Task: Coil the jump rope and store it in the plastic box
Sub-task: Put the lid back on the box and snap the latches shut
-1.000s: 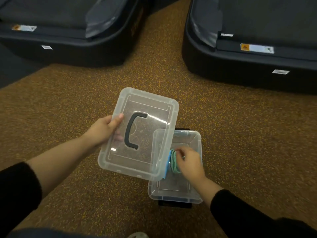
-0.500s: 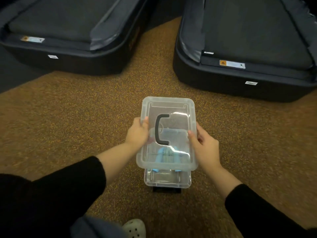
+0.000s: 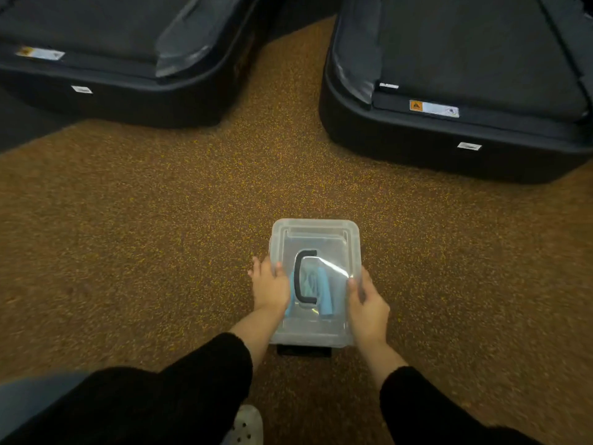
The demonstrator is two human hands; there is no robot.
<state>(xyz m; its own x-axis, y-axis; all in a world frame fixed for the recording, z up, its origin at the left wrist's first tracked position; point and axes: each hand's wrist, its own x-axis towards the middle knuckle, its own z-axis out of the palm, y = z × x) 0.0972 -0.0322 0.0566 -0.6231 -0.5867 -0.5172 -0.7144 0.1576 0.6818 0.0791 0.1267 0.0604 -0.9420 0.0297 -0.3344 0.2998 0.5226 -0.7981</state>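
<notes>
The plastic box (image 3: 313, 329) sits on the floor (image 3: 160, 252), its long axis running away from the person. The jump rope (image 3: 316, 289) lies coiled inside, under the lid (image 3: 316, 239). The left hand (image 3: 269, 289) grips the lid's left edge and the right hand (image 3: 369, 305) its right edge, equally near, ready to press down.

Black fuzzy sleeves (image 3: 205, 377), bare hands (image 3: 271, 289), white perforated clog (image 3: 245, 423)
</notes>
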